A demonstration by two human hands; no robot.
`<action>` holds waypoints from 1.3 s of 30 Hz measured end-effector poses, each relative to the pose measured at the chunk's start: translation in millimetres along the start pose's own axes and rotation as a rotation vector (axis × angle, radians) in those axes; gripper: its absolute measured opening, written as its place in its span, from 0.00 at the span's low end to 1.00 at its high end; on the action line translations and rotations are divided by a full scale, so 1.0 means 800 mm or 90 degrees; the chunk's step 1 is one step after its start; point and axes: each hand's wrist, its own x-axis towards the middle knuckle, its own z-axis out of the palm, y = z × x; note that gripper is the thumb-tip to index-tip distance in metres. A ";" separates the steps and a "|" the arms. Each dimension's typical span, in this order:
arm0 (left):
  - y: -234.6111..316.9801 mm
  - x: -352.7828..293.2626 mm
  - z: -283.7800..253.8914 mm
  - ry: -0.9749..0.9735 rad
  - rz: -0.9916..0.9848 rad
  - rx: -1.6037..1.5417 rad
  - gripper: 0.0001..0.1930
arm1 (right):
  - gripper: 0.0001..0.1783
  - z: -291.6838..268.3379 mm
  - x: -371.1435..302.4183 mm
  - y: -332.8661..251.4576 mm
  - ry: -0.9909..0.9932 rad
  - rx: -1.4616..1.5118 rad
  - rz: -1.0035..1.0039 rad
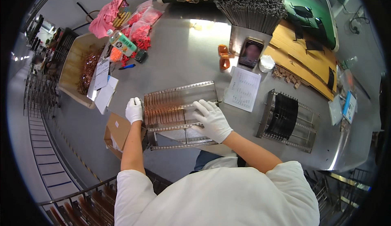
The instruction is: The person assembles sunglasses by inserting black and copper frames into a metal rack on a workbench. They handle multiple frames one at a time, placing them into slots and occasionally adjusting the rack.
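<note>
In front of me, a metal wire rack lies on the steel table near its front edge. Thin, translucent brown strips stand in a row across its left part. My left hand, in a white glove, is closed beside the rack's left end; what its fingers hold, if anything, is hidden. My gloved right hand reaches over the rack's right half with fingers stretched out and somewhat apart, touching or just above its bars. I see nothing held in it.
Right of the rack are a written sheet and a second rack with black pieces. Farther back lie orange glasses, a phone and cardboard. A bin and bottle are left; a carton sits below the edge.
</note>
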 end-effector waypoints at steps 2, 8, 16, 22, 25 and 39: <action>-0.003 -0.001 0.003 0.014 0.012 0.001 0.19 | 0.22 0.002 -0.001 0.001 -0.002 0.002 0.003; 0.003 0.002 -0.002 -0.012 -0.015 -0.014 0.19 | 0.20 0.000 -0.001 0.004 0.010 0.008 -0.009; 0.003 0.002 -0.003 -0.017 -0.028 -0.026 0.18 | 0.20 0.002 -0.003 0.006 0.001 0.009 -0.007; 0.002 0.003 -0.003 -0.021 -0.032 -0.024 0.19 | 0.20 -0.002 -0.002 0.005 0.000 0.016 -0.006; 0.003 0.001 -0.005 -0.016 -0.033 -0.022 0.19 | 0.20 -0.003 -0.002 0.005 0.002 0.025 -0.005; -0.021 0.008 0.014 -0.007 -0.034 -0.036 0.19 | 0.22 -0.222 0.009 0.009 -0.025 0.082 -0.045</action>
